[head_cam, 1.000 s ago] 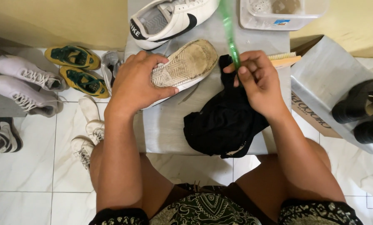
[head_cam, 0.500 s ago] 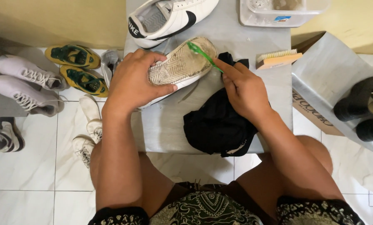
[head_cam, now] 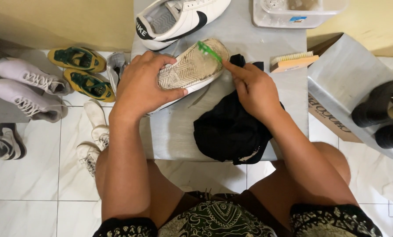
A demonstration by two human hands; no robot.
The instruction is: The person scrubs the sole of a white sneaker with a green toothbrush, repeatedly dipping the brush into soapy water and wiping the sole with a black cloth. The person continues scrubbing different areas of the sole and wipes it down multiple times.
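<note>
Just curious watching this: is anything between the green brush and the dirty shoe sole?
Nothing visible. The right hand presses the green brush straight onto the sole, which the left hand holds upturned.

Bare arms, green-patterned black shorts (head_cam: 214, 221)

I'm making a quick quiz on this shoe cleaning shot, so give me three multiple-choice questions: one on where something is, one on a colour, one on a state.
1. Where does the wooden brush lie?
A. on the floor
B. on the grey table
C. in the clear tub

2. What colour is the toothbrush in the right hand?
A. green
B. red
C. white

3. How is the shoe under the left hand turned?
A. upright
B. sole up
C. hanging

Answers: B, it rests on the tabletop; A, its head is bright green; B, the dirty tread faces the camera.
</note>
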